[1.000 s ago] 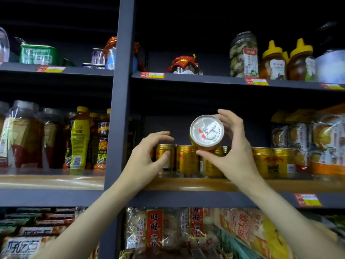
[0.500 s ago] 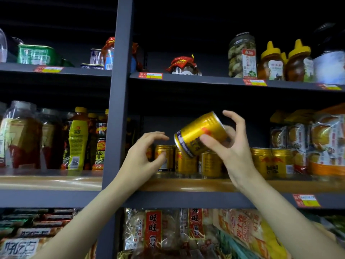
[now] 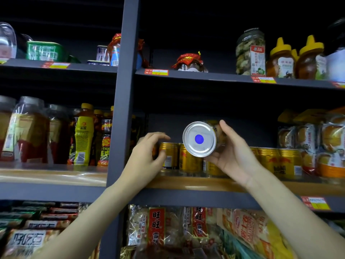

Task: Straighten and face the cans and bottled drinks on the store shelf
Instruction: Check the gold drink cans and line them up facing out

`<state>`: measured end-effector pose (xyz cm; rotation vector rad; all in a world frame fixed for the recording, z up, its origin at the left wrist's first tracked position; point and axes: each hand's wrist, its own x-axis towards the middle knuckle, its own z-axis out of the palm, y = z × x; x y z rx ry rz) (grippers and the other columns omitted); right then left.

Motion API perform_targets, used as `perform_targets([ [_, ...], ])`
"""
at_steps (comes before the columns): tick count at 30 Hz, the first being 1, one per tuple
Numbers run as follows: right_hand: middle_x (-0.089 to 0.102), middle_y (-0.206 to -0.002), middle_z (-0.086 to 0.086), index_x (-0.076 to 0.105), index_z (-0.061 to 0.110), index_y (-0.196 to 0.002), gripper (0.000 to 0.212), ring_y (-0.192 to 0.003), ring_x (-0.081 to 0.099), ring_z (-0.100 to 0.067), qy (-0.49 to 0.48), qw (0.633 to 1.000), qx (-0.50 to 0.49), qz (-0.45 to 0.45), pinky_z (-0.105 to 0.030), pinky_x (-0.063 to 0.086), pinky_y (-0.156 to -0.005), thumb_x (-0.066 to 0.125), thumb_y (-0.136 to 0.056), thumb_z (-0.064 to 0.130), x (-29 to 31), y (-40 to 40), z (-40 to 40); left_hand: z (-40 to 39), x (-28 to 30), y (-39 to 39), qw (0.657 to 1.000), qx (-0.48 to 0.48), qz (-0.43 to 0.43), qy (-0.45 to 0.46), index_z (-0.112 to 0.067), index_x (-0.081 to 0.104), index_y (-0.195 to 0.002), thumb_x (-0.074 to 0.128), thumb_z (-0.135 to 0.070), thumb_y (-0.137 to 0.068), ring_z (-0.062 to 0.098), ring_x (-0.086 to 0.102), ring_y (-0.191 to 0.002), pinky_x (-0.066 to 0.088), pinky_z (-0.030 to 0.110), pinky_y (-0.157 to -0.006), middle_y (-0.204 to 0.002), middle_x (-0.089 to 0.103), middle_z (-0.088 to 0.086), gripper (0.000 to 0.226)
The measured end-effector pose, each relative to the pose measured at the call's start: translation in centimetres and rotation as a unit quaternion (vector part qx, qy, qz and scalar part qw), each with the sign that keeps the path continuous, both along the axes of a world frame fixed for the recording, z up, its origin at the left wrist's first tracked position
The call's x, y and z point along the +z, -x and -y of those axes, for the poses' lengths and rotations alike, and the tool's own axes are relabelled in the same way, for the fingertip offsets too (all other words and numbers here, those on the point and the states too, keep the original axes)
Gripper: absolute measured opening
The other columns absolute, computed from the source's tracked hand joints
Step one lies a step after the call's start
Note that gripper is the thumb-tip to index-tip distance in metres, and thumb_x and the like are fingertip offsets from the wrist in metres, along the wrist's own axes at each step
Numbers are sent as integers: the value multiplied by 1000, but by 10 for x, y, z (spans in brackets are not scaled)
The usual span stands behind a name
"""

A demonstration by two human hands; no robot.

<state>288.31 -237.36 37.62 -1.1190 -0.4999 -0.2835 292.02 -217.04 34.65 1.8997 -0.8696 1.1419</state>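
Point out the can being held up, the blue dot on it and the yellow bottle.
held can [image 3: 192, 146], head view, silver end.
blue dot [image 3: 199, 139], head view, its centre.
yellow bottle [image 3: 82, 135], head view, label.

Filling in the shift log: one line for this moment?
right hand holds gold can, base toward camera | left hand touches shelved can | can not yet reshelved

Head view, close, facing shelves [image 3: 186, 184]

top shelf: honey bottles [image 3: 295, 58] beside pickle jar [image 3: 250, 53] | green tin [image 3: 43, 51] left | bottom shelf: snack packets [image 3: 158, 228]
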Motion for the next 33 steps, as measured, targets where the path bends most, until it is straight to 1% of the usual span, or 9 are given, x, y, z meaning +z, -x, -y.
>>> perform_targets([
  [3,67,-103,-7,61,21,-106,34,-88,67,-18,176,965,-170,90,-28,57,-70,64,-78,40,22,-5,1,3,5,-8,995,71,-64,23,-17,47,-129,50,-7,-90,17,39,-124,31,18,-92,-129,49,1,40],
  [6,60,-99,8,54,26,-111,30,-88,60,-5,355,862,-306,191,-15,49,-68,63,-86,39,46,-20,-2,3,11,-14,987,95,-128,36,-16,38,-136,48,-8,-92,23,32,-131,33,29,-100,-139,41,6,46],
  [10,54,-99,14,51,27,-120,42,-88,52,0,490,789,-296,224,-10,41,-66,64,-84,44,55,-46,-27,3,9,-17,983,122,-135,26,-12,35,-138,45,-3,-91,25,31,-133,31,33,-105,-140,39,9,49],
  [14,62,-108,5,57,24,-122,53,-101,58,-13,612,691,-322,209,-33,48,-88,61,-81,58,46,-69,-48,3,8,-19,980,145,-137,15,-12,34,-139,46,-2,-90,25,32,-132,31,30,-105,-140,39,9,51],
  [16,64,-109,2,60,25,-114,52,-109,55,-22,676,627,-339,188,-47,38,-100,58,-80,64,40,-78,-54,4,7,-19,980,155,-128,11,-12,34,-139,47,-4,-91,23,32,-132,30,26,-103,-139,39,8,50],
  [19,61,-115,-4,60,23,-113,56,-119,44,-29,743,546,-353,161,-47,28,-101,55,-79,68,31,-85,-58,5,5,-17,978,179,-102,-14,-10,38,-134,50,-10,-90,21,35,-128,29,22,-100,-136,41,7,46],
  [24,42,-134,-9,43,23,-137,75,-128,32,-32,789,485,-346,151,-49,27,-103,62,-76,64,35,-81,-54,8,2,-17,968,230,-75,-61,-14,35,-138,48,-18,-92,19,28,-133,24,22,-104,-144,33,2,48],
  [26,40,-138,-7,36,25,-143,85,-130,33,-32,792,484,-344,144,-50,26,-105,65,-74,63,36,-80,-52,9,1,-16,967,238,-69,-64,-14,35,-138,47,-20,-92,19,26,-133,24,23,-105,-144,32,3,48],
  [33,41,-140,-6,45,20,-135,78,-132,36,-32,805,448,-377,95,-52,27,-105,68,-73,61,36,-92,-59,9,2,-11,964,247,-77,-55,-11,38,-134,47,-19,-92,20,29,-131,25,22,-101,-142,34,4,44],
])
